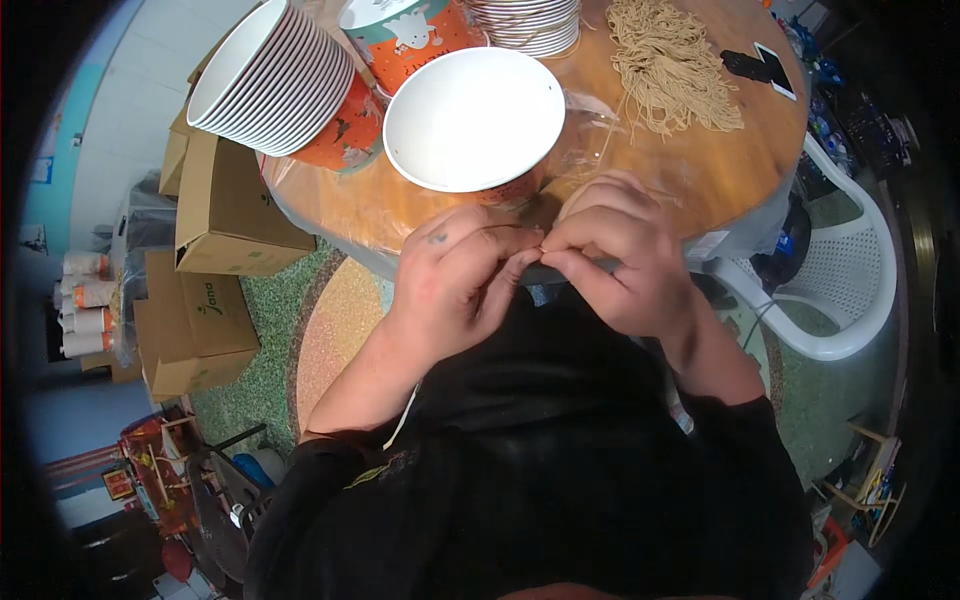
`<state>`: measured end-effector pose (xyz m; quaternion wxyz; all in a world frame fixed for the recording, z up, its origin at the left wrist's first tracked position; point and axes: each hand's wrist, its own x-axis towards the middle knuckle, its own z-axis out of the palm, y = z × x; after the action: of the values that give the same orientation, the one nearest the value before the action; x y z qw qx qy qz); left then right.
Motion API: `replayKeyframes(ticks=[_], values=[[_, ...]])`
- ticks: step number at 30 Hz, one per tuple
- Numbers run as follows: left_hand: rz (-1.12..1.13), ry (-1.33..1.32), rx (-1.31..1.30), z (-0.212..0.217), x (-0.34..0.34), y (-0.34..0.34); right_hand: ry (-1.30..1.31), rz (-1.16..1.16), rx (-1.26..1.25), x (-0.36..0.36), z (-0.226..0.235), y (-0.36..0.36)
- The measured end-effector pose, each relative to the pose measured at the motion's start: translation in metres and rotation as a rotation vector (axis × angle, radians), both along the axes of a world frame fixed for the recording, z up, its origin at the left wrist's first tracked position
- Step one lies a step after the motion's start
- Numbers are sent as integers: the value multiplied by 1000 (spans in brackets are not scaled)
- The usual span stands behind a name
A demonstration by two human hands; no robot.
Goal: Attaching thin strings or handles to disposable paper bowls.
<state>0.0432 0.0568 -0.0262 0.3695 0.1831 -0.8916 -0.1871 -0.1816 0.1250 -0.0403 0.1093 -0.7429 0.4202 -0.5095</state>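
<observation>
Fingertips nearly touching, my left hand [455, 275] and my right hand [622, 255] meet over the table's near edge. Both are closed in a pinch on a thin tan cord, mostly hidden by the fingers. Just beyond them stands a large paper bucket [472, 118], its white inside facing up and a small hole showing near the rim at the right. The bucket's orange printed outside shows only below the rim. A loose heap of tan cords [672, 70] lies on the table, farther off to the right.
On the round wooden table [340, 205], under clear plastic, stand a tilted stack of paper buckets [290, 85], another printed bucket [410, 38] and a white stack [525, 22]. A phone [775, 70] lies far right. Cardboard boxes [235, 215] are left; a white plastic chair [840, 250] is right.
</observation>
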Motion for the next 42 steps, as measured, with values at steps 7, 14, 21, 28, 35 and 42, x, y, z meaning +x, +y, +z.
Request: replayKeyframes(ticks=[7, 14, 21, 28, 35, 42], values=[[149, -36, -179, 41, -49, -24, -913, -25, 32, -12, -24, -13], [283, -329, -133, 32, -47, -36, -1143, -11, 146, -11, -57, -41], [241, -395, 174, 41, 4, -15, -1045, 33, 307, 24, -70, -27], [106, -161, 193, 45, -7, -34, -997, -9, 290, 43, -68, -23], [119, -458, 604, 57, -21, -53, -962, -36, 286, 48, -68, -22], [49, -399, 684, 47, -16, -61, -858, -92, 278, 47, -60, -23]])
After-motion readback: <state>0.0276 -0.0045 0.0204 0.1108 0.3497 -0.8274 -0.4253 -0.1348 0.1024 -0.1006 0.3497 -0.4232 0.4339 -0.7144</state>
